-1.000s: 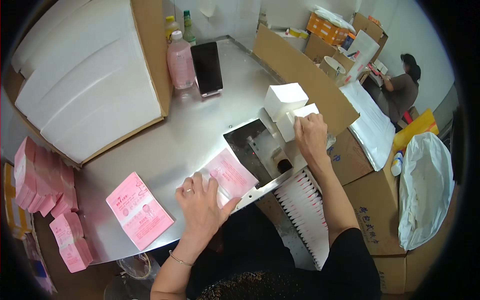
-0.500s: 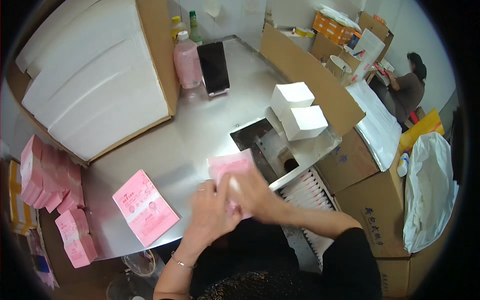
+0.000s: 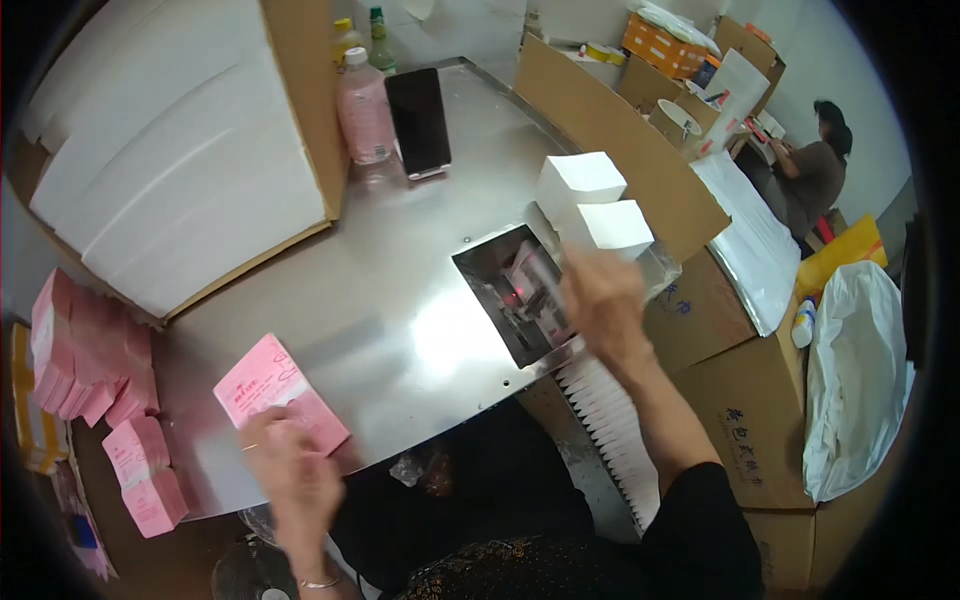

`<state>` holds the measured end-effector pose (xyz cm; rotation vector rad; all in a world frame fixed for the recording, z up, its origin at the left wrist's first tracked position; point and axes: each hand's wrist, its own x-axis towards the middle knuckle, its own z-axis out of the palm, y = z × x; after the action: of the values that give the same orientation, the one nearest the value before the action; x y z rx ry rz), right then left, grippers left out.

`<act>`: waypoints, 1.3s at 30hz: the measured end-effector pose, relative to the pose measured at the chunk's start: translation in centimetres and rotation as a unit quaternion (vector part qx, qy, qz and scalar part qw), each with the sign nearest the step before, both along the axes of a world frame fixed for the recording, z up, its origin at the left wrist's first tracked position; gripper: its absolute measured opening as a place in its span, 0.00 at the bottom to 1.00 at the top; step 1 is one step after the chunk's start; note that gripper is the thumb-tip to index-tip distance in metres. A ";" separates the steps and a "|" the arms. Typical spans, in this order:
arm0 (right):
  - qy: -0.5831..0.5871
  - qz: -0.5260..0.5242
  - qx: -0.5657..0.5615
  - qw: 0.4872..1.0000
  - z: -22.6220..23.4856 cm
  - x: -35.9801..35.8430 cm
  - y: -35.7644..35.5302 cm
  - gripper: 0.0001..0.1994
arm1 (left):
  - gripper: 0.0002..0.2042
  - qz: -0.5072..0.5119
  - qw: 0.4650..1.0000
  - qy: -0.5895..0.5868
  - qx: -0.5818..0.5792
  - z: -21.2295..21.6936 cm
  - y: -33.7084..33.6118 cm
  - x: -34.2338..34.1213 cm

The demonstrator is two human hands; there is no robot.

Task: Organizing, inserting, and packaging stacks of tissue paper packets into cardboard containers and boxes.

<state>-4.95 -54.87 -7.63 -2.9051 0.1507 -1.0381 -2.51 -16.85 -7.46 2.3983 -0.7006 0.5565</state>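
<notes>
Left hand (image 3: 290,475): fingers blurred, resting on the pink packet stack (image 3: 280,395) at the counter's (image 3: 400,300) near-left edge; grip unclear. Right hand (image 3: 600,295): blurred over the machine slot (image 3: 515,295) near the right edge. Judged step: feeding packets. Next needs one packet lifted cleanly.

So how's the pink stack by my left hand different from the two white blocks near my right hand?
The pink stack is flat and low with print on top; the white blocks are thick, plain cubes. The pink stack lies at the table's near edge, touched by the left hand; the white blocks sit farther back beside the cardboard wall, just beyond the blurred right hand. Both rest on the metal table.
</notes>
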 end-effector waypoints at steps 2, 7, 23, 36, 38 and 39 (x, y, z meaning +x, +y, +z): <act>-0.029 -0.105 -0.080 0.991 0.9 0.4 -3.1 0.11 | 0.14 0.101 0.992 0.024 0.078 1.3 2.1 0.2; -0.017 -0.152 -0.065 0.986 -1.1 1.2 -6.9 0.08 | 0.14 0.059 0.968 0.121 0.212 -0.3 3.7 2.6; 0.062 0.221 -0.066 0.971 -4.5 -1.4 10.3 0.15 | 0.37 -0.109 0.987 0.084 0.080 -3.1 -11.2 0.4; -0.097 -0.130 -0.142 0.976 0.1 1.6 -5.2 0.09 | 0.29 -0.044 0.983 0.004 0.176 -2.3 -13.1 0.9; -0.017 -0.140 -0.087 0.986 -0.6 1.5 -6.3 0.10 | 0.31 -0.051 0.982 -0.003 0.183 -1.3 -12.8 0.7; -0.019 -0.135 -0.087 0.987 -0.6 1.5 -6.5 0.10 | 0.33 -0.058 0.979 -0.009 0.193 -1.0 -12.6 0.7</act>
<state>-3.48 -61.37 -8.24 -3.0817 0.4871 -1.2001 -1.85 -29.49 -8.46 2.6848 -1.0296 0.4246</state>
